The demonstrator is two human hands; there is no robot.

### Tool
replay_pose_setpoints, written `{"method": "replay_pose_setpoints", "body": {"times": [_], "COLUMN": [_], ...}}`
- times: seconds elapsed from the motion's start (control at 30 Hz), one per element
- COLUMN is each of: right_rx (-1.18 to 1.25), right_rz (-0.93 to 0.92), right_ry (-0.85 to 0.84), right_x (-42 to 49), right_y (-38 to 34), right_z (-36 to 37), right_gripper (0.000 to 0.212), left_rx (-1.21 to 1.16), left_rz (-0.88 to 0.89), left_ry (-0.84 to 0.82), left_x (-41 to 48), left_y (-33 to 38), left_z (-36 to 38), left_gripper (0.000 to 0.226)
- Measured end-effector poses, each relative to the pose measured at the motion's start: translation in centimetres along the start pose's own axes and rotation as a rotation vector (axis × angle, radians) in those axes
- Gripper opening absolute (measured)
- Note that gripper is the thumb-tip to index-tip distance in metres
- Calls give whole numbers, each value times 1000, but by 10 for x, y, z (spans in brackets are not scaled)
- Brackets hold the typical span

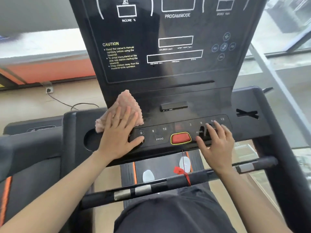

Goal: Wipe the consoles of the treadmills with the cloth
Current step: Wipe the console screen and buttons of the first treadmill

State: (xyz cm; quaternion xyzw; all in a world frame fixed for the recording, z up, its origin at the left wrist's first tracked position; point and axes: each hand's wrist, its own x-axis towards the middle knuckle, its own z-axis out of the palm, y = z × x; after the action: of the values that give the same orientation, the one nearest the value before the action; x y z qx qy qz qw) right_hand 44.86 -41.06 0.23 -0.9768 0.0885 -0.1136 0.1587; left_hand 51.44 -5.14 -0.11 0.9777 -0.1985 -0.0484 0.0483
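Since only the head view is available, all entries come from it.

Head view:
- Cloth (125, 105), pink and nubbly, lies bunched on the left end of the console's (168, 91) lower shelf. It sits at the foot of the upright display panel (176, 31) and just above the left row of number keys (153, 131).
- Left hand (120, 134) lies flat on the cloth with the fingers straight and fanned, pressing it onto the shelf. The thumb reaches down onto the key strip near "6". Nothing is gripped.
- Right hand (217, 142) rests on the right key cluster. Its fingers are spread and lightly bent, with the tips touching the panel, and it holds nothing. It looks like a bracing hand, not a wiping one.
- Red stop button (180, 138) sits between the two hands and is not covered. The round cup holder (91, 140) is just left of the cloth.

Progress (judgement):
- The wipe is under way on this console, at the left of the lower shelf.
- A greyish haze shows on the shelf to the right of the cloth, so that stretch reads as not yet done.
- The key strip, stop button and right side appear to be left.
- Whether the display panel has been wiped cannot be told.
- The task names several treadmills. A dark machine part (33, 148) shows at the left edge, so further consoles likely remain.
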Motion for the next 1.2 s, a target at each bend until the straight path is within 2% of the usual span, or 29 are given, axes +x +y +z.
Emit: {"method": "replay_pose_setpoints", "body": {"times": [0.07,0.17,0.43,0.63,1.0,1.2], "right_rx": [-39,-56,42,102,92,89], "right_rz": [80,193,253,249,143,89], "right_ry": [17,-24,-134,-153,-146,-127], "right_x": [-3,-9,-20,-22,-26,-30], "right_y": [19,43,75,74,90,100], "right_z": [-2,-5,-5,-6,-4,-3], "right_gripper": [64,70,71,72,66,64], "left_rx": [-4,30,172,236,221,173], "left_rz": [-31,44,497,700,827,845], "left_ry": [-26,-56,-121,-146,-152,-175], "left_x": [1,10,62,113,183,217], "left_y": [16,32,28,49,148,202], "left_z": [2,2,-22,-40,-33,-20], "left_gripper": [92,94,88,88,99,95]}}
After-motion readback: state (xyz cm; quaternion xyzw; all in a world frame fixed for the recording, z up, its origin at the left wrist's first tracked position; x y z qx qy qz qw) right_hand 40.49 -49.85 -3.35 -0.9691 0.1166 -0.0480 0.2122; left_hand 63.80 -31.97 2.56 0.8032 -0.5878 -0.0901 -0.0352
